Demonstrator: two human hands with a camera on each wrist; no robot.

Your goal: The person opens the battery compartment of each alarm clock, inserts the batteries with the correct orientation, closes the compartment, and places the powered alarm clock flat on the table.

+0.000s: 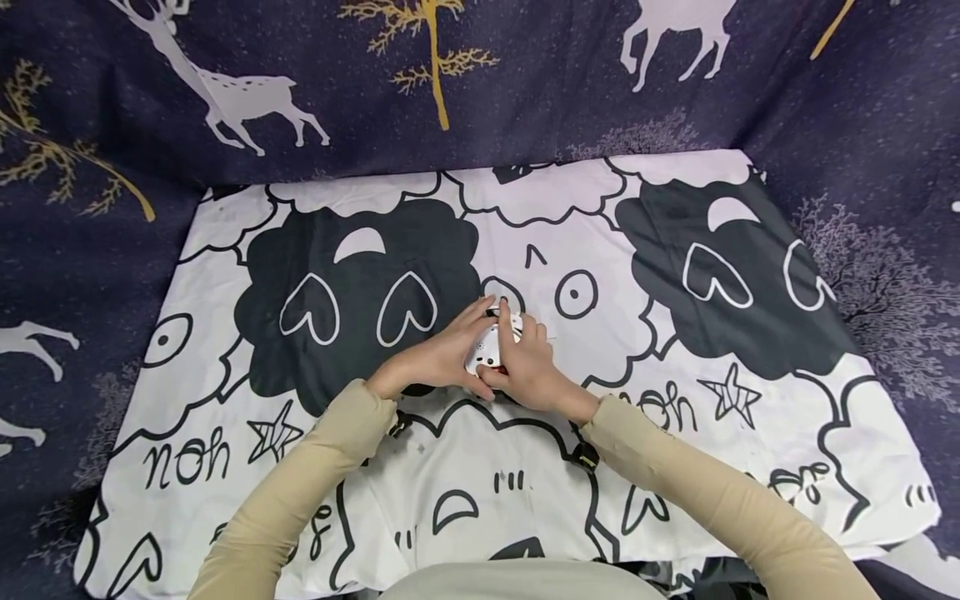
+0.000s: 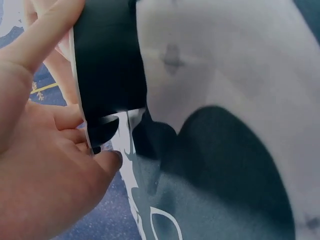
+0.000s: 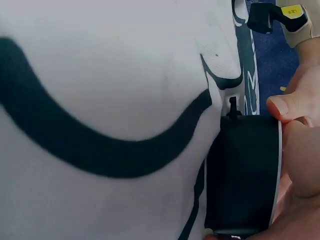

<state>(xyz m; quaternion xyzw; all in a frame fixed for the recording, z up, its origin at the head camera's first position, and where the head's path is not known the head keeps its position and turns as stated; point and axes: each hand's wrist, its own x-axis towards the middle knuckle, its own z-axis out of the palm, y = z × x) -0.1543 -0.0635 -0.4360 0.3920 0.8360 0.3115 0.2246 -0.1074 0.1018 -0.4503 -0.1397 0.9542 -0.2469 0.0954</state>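
Between both hands is a small device with a white, rounded top face (image 1: 487, 348) marked with dark dots and openings. Its deep side wall is black with a thin white rim, as the black wall (image 2: 107, 60) shows in the left wrist view. My left hand (image 1: 442, 358) holds it from the left, thumb in front and fingers behind. From the right, my right hand (image 1: 532, 371) grips it, index finger lying over the top and thumb near the front edge. The hands cover much of the device. In the right wrist view the black wall (image 3: 245, 175) stands close beside the cloth.
A white cloth (image 1: 450, 467) with black cartoon drawings covers the table. Dark blue fabric (image 1: 525, 83) with deer and trees hangs behind and at both sides. A wrist camera mount (image 1: 585, 456) sits at the right cuff.
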